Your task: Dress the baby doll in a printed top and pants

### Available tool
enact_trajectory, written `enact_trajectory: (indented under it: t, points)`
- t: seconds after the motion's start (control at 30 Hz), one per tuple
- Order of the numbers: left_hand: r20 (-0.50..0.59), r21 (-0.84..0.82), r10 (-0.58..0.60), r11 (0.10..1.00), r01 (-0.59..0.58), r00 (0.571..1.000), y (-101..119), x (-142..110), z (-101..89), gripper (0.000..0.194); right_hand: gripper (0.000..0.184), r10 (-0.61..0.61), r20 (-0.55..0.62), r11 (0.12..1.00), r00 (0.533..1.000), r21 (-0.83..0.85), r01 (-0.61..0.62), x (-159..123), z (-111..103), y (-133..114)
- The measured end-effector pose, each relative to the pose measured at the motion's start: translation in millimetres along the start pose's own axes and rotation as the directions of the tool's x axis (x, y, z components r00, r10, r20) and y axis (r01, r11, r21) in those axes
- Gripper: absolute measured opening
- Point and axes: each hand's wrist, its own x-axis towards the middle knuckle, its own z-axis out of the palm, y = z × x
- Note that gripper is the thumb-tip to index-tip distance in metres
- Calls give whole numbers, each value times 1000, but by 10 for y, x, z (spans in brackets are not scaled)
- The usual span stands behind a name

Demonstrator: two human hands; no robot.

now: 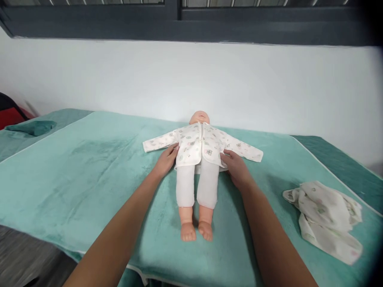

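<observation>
A baby doll (187, 232) lies on its back, feet toward me, in white trousers (185, 185). Its upper body wears a white patterned baby jacket (188, 147), whose sleeves spread out to both sides. The front edges meet near the chest and part lower down. My left hand (167, 159) rests at the jacket's left side, fingers stretched out against the cloth. On the other side, my right hand (235, 165) touches the jacket near its lower edge with fingers extended. Part of each hand's underside is hidden.
A crumpled white patterned baby garment (326, 211) lies at the right. Green cloth (89, 179) covers the table under the doll. Behind it stands a white wall (179, 79) below a dark window frame (119, 22). A red and black item (12, 115) sits at the far left.
</observation>
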Motion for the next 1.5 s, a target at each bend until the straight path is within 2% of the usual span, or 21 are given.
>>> enact_trajectory:
  t: [0.13,0.2,0.27,0.33,0.37,0.43,0.5,0.53,0.6,0.73,0.8,0.87,0.93,1.0,1.07,1.13,1.17,1.23,1.33,1.43,1.5]
  points:
    - [101,-272,-51,959,77,994,-49,-122,-83,44,34,-17,-25,988,1000,-156,13,-211,-44,80]
    - [77,-365,-35,929,61,996,-66,-197,-137,43,36,-21,-43,989,999,-145,14,-417,-58,96]
    - [54,-367,-26,929,44,998,-79,-270,-180,39,38,-53,-108,988,993,-147,37,-662,-97,114]
    - [98,-286,-22,957,50,995,-84,-336,-205,36,38,-198,-183,938,963,-321,132,-920,-192,133]
    - [127,-227,-19,973,48,992,-81,-367,-210,34,36,-317,-190,860,929,-471,197,-1049,-266,139]
    - [149,-86,-6,996,19,989,-60,-429,-210,27,32,-539,-117,564,834,-786,254,-1301,-472,139]
    - [121,61,32,997,-40,992,-13,-494,-196,20,34,-625,-64,243,778,-963,115,-1525,-744,123]
    - [98,127,64,989,-77,993,21,-528,-182,18,38,-627,-85,141,774,-990,6,-1619,-899,113]
    - [38,203,136,969,-141,990,109,-600,-137,20,48,-588,-186,71,787,-981,-179,-1751,-1221,96]
    - [-82,159,177,974,-163,981,343,-763,1,20,52,-463,-260,136,847,-965,-223,-1783,-1699,20]
    - [-91,140,172,977,-159,981,489,-858,70,18,48,-374,-278,289,885,-941,-174,-1740,-1714,-110]
    - [-32,116,184,977,-179,982,668,-972,124,16,41,-198,-278,583,940,-804,-115,-1710,-1545,-327]
    - [112,51,207,975,-214,972,887,-1115,167,18,35,-23,-134,863,991,-502,-48,-1714,-1240,-606]
    - [303,-38,237,971,-237,923,1130,-1286,200,33,34,21,7,983,1000,-181,-20,-1742,-882,-902]
    - [431,-102,263,965,-243,863,1360,-1461,221,64,29,-11,128,998,992,65,3,-1774,-550,-1181]
    - [431,-134,301,954,-270,851,1542,-1604,223,91,22,-59,238,970,969,241,0,-1796,-291,-1426]
    - [390,-144,322,947,-288,863,1609,-1655,213,96,21,-86,270,950,959,311,-3,-1802,-195,-1533]
    - [287,-186,334,939,-290,898,1706,-1707,168,88,21,-134,287,915,948,403,7,-1807,-67,-1704]
    - [199,-329,241,930,-167,950,1815,-1704,37,52,20,-201,209,899,957,428,95,-1811,-14,-1829]
    - [174,-425,133,904,-47,976,1941,-1682,-146,31,16,-305,20,902,952,325,282,-1828,-73,-1802]
    - [140,-435,99,900,-29,985,2020,-1678,-283,27,11,-370,-27,913,929,178,368,-1853,-139,-1745]
